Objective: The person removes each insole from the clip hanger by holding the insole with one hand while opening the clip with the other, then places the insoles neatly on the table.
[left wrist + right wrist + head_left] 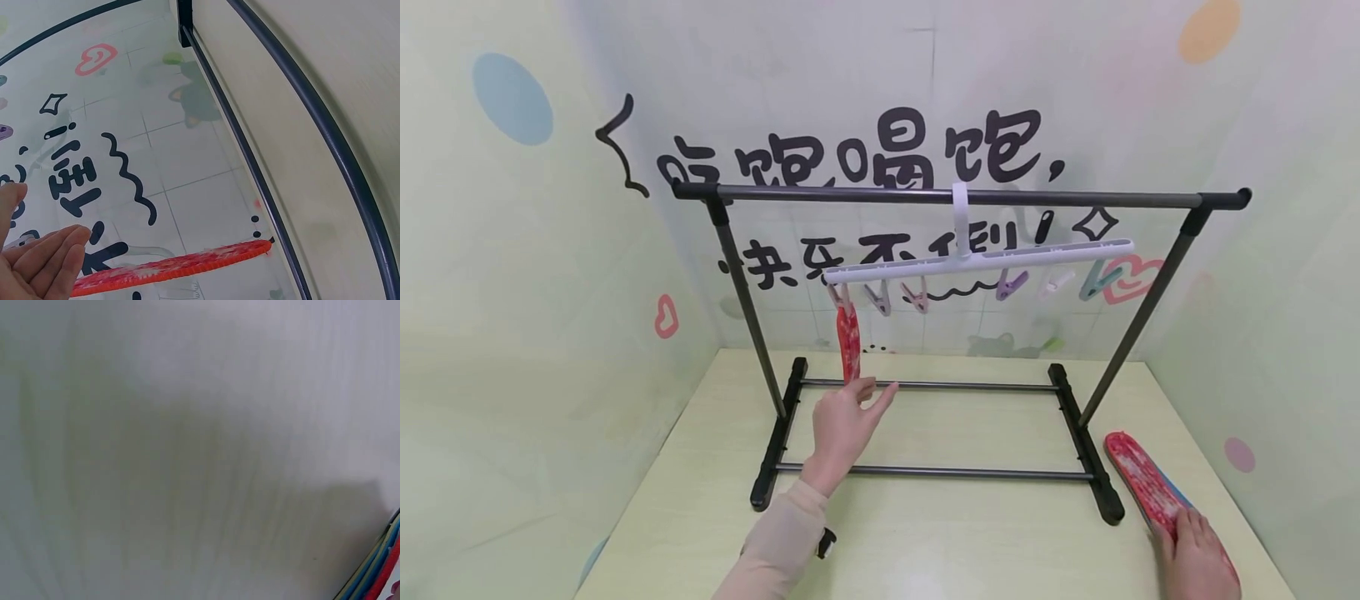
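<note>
A red mottled insole (848,343) hangs from a pink clip (841,297) at the left end of a white hanger (917,267). My left hand (842,425) is at its lower end, thumb and fingers spread apart. In the left wrist view those fingers (59,265) are nearly straight, and the insole (181,267) extends past them. Down at the right, several insoles (1146,483) lie stacked on the table, red on top. My right hand (1201,560) grips the near part of this stack; the right wrist view catches only its layered blue, yellowish and red edges (378,565).
A dark metal rack (1075,199) with black feet (1107,496) carries the hanger on its top bar. More clips hang along it, among them a purple clip (1011,284) and a teal clip (1099,281). A small black object (827,543) sits by the left sleeve.
</note>
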Available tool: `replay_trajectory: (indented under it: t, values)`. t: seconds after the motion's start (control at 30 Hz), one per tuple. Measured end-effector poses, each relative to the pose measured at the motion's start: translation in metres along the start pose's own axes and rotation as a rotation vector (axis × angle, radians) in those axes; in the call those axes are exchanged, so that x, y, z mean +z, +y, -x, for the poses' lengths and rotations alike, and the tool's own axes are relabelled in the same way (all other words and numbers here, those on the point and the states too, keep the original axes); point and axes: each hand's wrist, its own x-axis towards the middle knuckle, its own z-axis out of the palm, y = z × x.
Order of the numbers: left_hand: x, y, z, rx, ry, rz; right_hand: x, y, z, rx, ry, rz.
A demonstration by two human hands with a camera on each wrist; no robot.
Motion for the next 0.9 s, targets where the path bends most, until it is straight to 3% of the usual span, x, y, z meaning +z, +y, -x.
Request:
replay_trajectory:
  t: [0.2, 0.53, 0.9]
  values:
    - [-0.001, -0.002, 0.001, -0.009, 0.004, -0.002, 0.003, -0.005, 0.001, 0.006, 0.02, -0.013]
    - [-0.003, -0.008, 0.004, -0.005, -0.004, 0.011, 0.007, -0.026, -0.002, -0.077, 0.061, -0.09]
    - [-0.006, -0.017, 0.006, -0.059, -0.02, 0.002, 0.001, -0.058, -0.008, -0.29, 0.219, -0.151]
